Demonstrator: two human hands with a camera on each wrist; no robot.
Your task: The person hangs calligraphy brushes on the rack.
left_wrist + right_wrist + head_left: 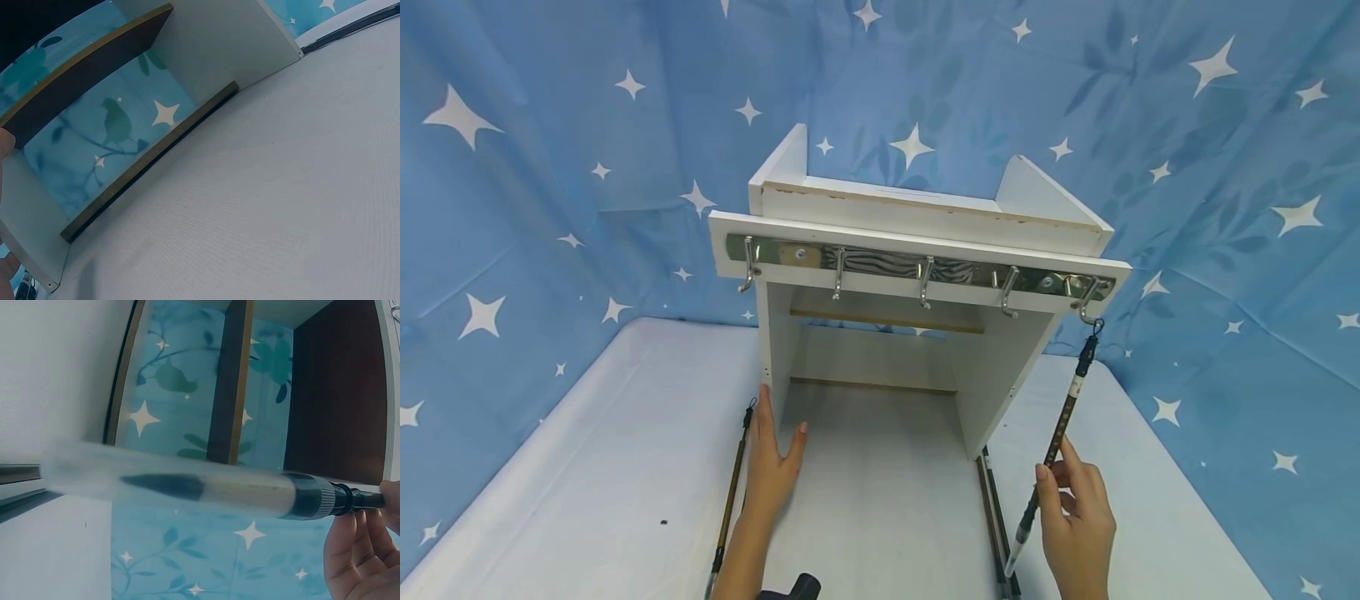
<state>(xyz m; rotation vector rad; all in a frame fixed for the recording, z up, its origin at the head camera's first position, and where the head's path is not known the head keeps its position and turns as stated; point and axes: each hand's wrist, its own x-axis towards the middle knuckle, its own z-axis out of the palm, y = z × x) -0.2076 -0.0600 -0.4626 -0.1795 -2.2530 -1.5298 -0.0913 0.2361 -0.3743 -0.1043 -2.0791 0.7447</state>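
Left grip (772, 475): released, fingers extended, touching rack (883, 282) on its left
Right grip (1081, 517): pinching brush (1064, 415)
Brush: loop at rightmost hook (1087, 300)

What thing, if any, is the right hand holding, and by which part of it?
The right hand pinches a calligraphy brush by the lower part of its handle, above the clear cap.

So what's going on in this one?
A person's right hand holds a capped brush whose loop is at the rightmost hook of a white rack, seemingly caught on it. The left hand is at the rack's left side panel. Another brush lies left of the rack; slim rods lie to its right.
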